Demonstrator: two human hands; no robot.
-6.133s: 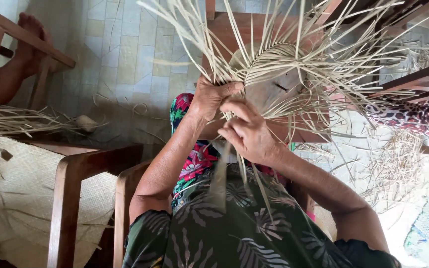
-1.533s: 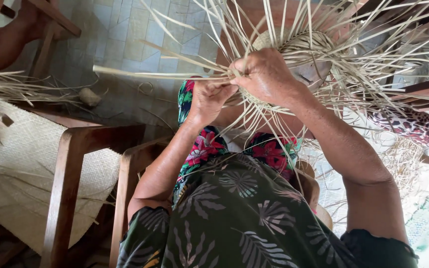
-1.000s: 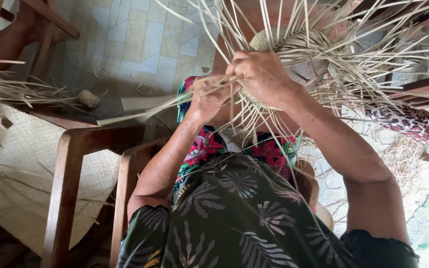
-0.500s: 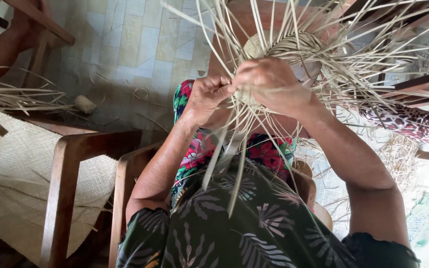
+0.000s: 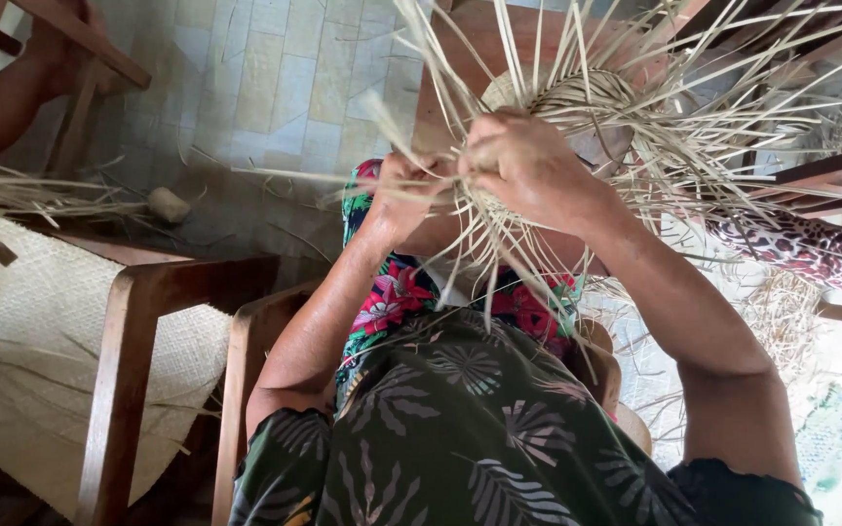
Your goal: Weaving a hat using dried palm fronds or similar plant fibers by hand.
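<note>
A: What sits at the middle of the work?

B: A half-woven straw piece (image 5: 577, 102), rounded like a hat crown, held up in front of the person above the lap. Loose pale strips (image 5: 733, 107) fan out from it on every side, many pointing up and to the right, some hanging down over the flowered cloth (image 5: 392, 297).

A: And the hands?

B: The right hand (image 5: 528, 166) is clenched on the lower edge of the weave, fingers curled in around a bunch of strips, knuckles toward the camera. The left hand (image 5: 406, 190) is just beside it, touching or nearly so, fingers pressed together in a pinch on a few strips that run off to the left. Which exact strip it nips I cannot tell; the fingertips are hidden behind the straw.

A: What lies around that?

B: The person sits in a wooden chair (image 5: 246, 390) and wears a dark leaf-print top (image 5: 479, 438). To the left stands another wooden frame (image 5: 124, 321) with a woven mat (image 5: 31, 360) draped over it, and a bundle of straw (image 5: 21, 195) lies on top, near a small round stone-like lump (image 5: 168, 205). The floor is pale tile (image 5: 246, 68). At the top left, someone else's bare leg (image 5: 12, 97) shows beside a chair rail. More straw scraps (image 5: 782, 312) lie on the floor at the right.
</note>
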